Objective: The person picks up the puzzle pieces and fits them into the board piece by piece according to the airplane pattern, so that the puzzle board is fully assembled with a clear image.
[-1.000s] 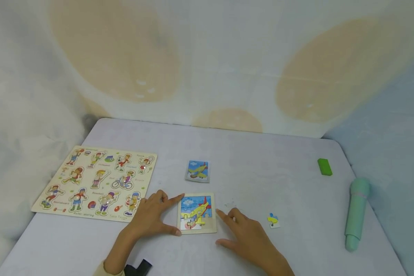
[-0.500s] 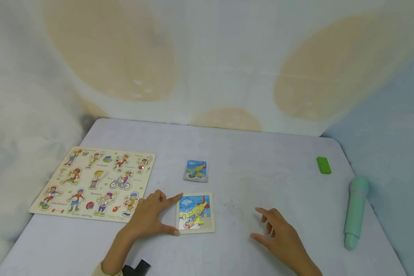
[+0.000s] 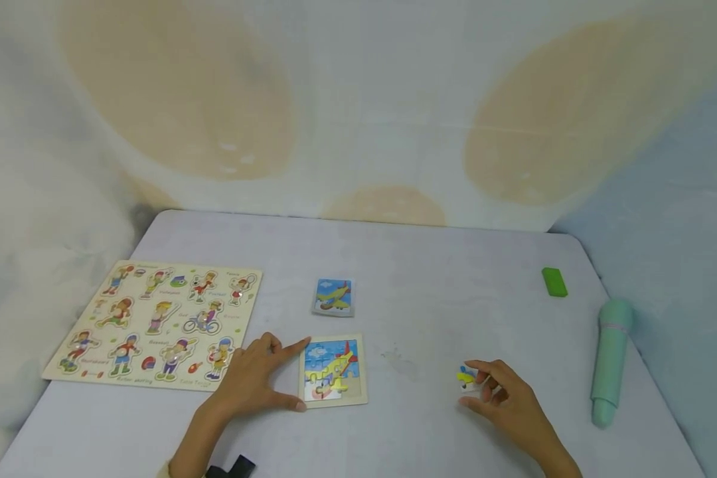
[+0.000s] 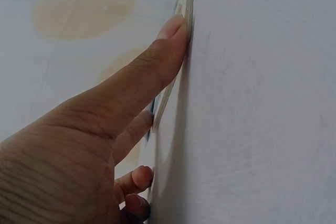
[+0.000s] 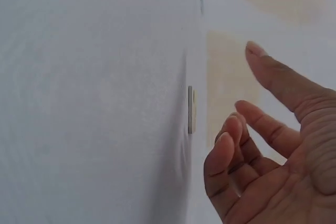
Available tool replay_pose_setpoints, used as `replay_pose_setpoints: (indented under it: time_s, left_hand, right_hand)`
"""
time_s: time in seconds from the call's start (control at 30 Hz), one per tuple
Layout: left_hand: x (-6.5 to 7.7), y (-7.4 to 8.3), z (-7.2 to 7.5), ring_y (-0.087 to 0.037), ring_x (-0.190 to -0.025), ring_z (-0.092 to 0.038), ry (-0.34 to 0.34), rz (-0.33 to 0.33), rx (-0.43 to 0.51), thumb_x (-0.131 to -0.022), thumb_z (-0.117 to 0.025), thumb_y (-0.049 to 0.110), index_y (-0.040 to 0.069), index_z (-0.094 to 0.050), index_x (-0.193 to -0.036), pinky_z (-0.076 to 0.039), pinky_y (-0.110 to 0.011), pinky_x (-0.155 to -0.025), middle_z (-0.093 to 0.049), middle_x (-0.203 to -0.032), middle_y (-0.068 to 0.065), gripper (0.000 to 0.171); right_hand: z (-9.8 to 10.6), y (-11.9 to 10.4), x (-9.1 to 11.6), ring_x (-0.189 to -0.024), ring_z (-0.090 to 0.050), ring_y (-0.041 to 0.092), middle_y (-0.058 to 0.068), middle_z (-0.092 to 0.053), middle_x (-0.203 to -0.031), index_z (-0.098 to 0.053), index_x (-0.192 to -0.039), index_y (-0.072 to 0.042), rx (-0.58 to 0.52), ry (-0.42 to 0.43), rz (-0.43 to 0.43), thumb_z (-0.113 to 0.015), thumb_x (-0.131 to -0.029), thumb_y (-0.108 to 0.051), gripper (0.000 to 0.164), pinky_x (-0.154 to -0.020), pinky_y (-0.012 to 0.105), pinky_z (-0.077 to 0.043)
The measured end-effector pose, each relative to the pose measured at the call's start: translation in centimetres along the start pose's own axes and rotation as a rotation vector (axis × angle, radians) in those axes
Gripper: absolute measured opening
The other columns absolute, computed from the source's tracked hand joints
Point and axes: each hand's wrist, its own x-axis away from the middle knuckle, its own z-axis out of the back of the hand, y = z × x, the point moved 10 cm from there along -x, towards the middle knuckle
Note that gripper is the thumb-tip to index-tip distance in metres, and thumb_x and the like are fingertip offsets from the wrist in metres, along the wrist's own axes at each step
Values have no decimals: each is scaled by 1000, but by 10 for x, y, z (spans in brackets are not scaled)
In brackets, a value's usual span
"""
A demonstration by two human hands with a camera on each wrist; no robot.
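A small wooden jigsaw tray (image 3: 363,372) lies on the table, partly filled with airplane pieces (image 3: 334,367); bare wood shows at its lower right. My left hand (image 3: 251,380) stretches its index finger and thumb to the tray's two left corners. In the left wrist view, the thumb (image 4: 157,59) touches the tray's edge. Farther right, a loose blue, yellow and white jigsaw piece (image 3: 465,379) lies flat. My right hand (image 3: 508,401) hovers at it, thumb and index finger spread apart. The right wrist view shows that piece (image 5: 191,111) on the table, apart from the fingers.
Behind the tray lies a square airplane picture (image 3: 333,297). A large sports-figure puzzle board (image 3: 173,325) spreads out at the left. At the right are a green block (image 3: 554,282) and a mint-green tube (image 3: 611,365). Something black (image 3: 239,467) sits at the front edge.
My right hand has left the tray's right side and moved right to the loose jigsaw piece. The left hand stays at the tray's left corners.
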Motion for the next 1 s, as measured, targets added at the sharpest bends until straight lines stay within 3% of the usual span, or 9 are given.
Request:
replay_pose_setpoints:
  time_s: [0.3, 0.63, 1.0]
  left_hand:
    - [1, -1, 1, -10, -82, -34, 19, -12, -10, -50, -79, 77, 44, -48, -144, -27, -32, -71, -37, -95, 8, 104]
    - [0, 1, 1, -10, -81, -34, 24, -19, 0, -50, -80, 75, 43, -49, -144, -26, -32, -71, -37, -95, 8, 104]
    - [1, -1, 0, -10, -82, -34, 21, -12, 11, -50, -80, 76, 44, -49, -144, -27, -32, -72, -37, -95, 8, 103]
  right_hand:
    - [-1, 22, -2, -70, -48, 7, 1, -54, -93, -67, -122, -13, -61, -74, -70, -82, -79, -14, 45, -61, 22, -44]
    - [-7, 37, -6, -65, -41, 6, 0, -50, -91, -67, -123, -17, -49, -124, -136, -84, -78, -22, 49, -56, 23, -38]
    - [-8, 39, -8, -65, -42, 4, -2, -50, -89, -69, -118, -18, -34, -133, -125, -84, -77, -21, 44, -57, 22, -39]
